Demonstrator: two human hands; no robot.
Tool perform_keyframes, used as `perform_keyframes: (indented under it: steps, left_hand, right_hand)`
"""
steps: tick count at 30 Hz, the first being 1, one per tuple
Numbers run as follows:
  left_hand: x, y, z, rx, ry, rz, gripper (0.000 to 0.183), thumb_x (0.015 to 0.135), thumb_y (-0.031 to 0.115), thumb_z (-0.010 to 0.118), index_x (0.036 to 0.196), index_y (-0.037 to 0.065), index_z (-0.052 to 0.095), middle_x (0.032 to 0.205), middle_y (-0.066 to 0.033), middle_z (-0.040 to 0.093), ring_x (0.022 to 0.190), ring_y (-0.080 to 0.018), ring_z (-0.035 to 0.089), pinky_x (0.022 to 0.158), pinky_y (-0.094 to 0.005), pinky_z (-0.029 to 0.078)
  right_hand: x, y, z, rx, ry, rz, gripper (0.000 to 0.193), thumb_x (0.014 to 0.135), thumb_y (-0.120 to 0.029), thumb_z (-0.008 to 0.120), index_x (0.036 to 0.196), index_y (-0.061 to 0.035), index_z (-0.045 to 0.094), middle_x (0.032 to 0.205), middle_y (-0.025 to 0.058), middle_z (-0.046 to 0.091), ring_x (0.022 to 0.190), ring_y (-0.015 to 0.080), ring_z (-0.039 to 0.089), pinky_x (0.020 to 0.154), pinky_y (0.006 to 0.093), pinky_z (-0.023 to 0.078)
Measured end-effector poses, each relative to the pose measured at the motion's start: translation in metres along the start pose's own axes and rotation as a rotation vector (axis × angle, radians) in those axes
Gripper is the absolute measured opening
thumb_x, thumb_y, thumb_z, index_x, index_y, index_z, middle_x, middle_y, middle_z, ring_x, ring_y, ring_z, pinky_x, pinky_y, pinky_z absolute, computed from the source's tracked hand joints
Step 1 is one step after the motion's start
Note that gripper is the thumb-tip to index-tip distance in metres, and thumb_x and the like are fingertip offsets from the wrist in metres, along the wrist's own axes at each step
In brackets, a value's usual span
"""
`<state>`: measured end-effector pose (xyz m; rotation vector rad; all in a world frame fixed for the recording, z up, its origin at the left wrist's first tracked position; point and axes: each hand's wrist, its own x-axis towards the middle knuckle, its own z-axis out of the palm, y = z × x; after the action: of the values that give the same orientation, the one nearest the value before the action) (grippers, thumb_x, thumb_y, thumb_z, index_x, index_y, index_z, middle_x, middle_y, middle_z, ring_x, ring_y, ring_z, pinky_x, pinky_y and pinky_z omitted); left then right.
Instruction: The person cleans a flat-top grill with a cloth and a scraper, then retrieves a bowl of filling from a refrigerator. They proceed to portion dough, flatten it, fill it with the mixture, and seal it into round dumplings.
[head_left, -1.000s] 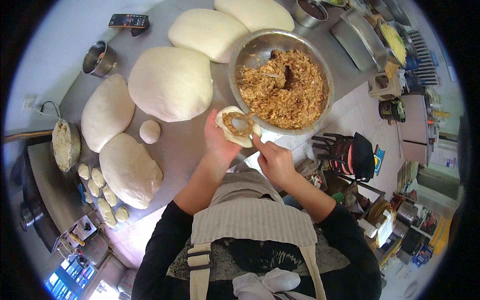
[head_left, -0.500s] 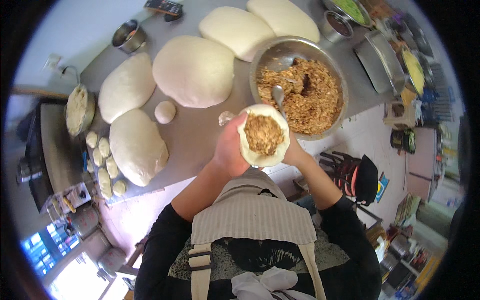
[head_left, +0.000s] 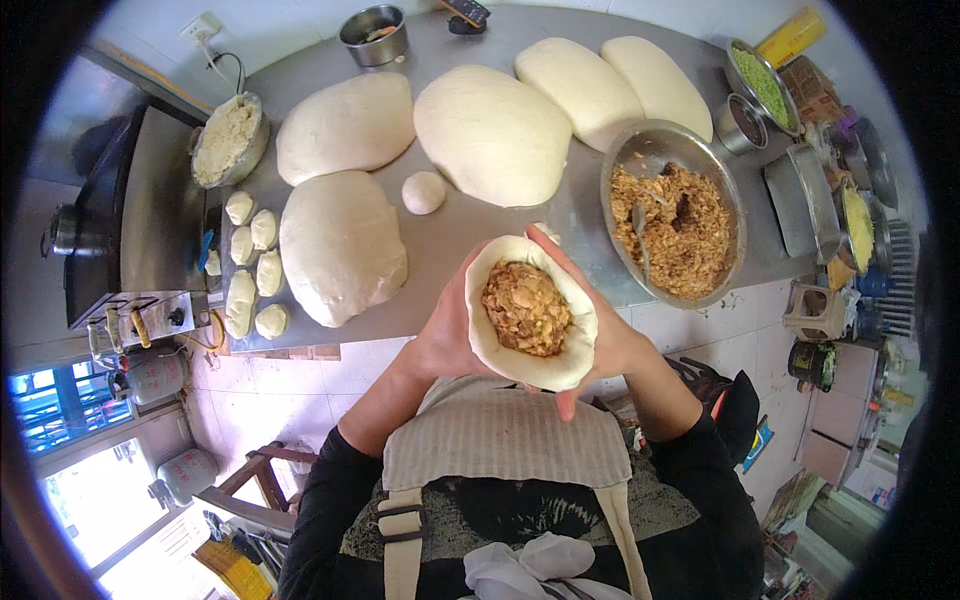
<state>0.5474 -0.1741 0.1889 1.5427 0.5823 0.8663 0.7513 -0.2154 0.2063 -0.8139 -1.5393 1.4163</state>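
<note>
Between my two hands, close to my chest, is a round dough wrapper (head_left: 579,370) cupped around a mound of brown chopped filling (head_left: 526,309). My left hand (head_left: 445,325) grips its left side, with most of the fingers hidden beneath it. On the other side my right hand (head_left: 607,325) holds the dough, a finger showing above the rim and a fingertip below. Beyond my right hand stands a steel bowl (head_left: 738,235) of the same brown filling (head_left: 690,250), a metal spoon (head_left: 641,235) standing in it. A small dough ball (head_left: 424,193) lies on the metal table (head_left: 450,240).
Large dough slabs (head_left: 492,135) spread over the table. Several small shaped dough pieces (head_left: 240,305) sit at the left, near a bowl of pale mixture (head_left: 228,140). A steel pot (head_left: 374,38) is at the back; a metal tray (head_left: 795,210) and a bowl of green filling (head_left: 762,85) stand right.
My view has turned, so the table and bowl appear farther right. The filled dough is nearer to me and looks larger. The spoon remains in the bowl.
</note>
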Motion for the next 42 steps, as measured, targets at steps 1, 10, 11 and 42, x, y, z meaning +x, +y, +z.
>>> perform_keyframes:
  steps: [1,10,11,42]
  left_hand:
    - [-0.005,0.007,-0.011,-0.011,-0.007,0.036,0.113,0.048,0.031,0.099,0.138,0.003,0.038,0.131,-0.0111,0.050,0.121,-0.0213,0.052,0.101,-0.0376,0.044]
    - [-0.042,0.064,-0.139,-0.091,-0.306,0.070,0.096,0.057,0.029,0.092,0.133,0.004,0.041,0.120,-0.0069,0.058,0.114,-0.0181,0.058,0.098,-0.0331,0.048]
    - [-0.045,0.066,-0.147,-0.172,-0.307,-0.011,0.093,0.058,0.029,0.090,0.134,0.004,0.041,0.119,-0.0064,0.058,0.110,-0.0180,0.060,0.096,-0.0318,0.050]
    - [-0.045,0.072,-0.132,0.407,0.145,0.329,0.023,0.073,-0.006,0.074,0.094,0.000,0.067,0.089,-0.0122,0.063,0.074,-0.0241,0.064,0.061,-0.0302,0.050]
  right_hand:
    - [0.008,-0.009,0.004,-0.327,-0.012,-0.004,0.142,0.046,-0.059,0.089,0.155,-0.0056,0.015,0.146,0.0171,0.035,0.135,0.0345,0.035,0.110,0.0471,0.030]
    - [0.111,-0.021,0.131,-0.669,0.002,-0.828,0.068,0.081,-0.068,0.062,0.095,-0.0029,0.073,0.101,0.0133,0.071,0.096,0.0348,0.069,0.100,0.0474,0.041]
    - [0.118,-0.020,0.141,-0.652,0.020,-0.820,0.065,0.080,-0.066,0.064,0.093,-0.0031,0.074,0.102,0.0154,0.070,0.098,0.0353,0.068,0.100,0.0464,0.042]
    - [0.115,-0.020,0.108,-0.325,0.177,-0.138,0.038,0.068,-0.027,0.084,0.098,-0.0070,0.073,0.117,0.0127,0.063,0.115,0.0257,0.056,0.097,0.0382,0.043]
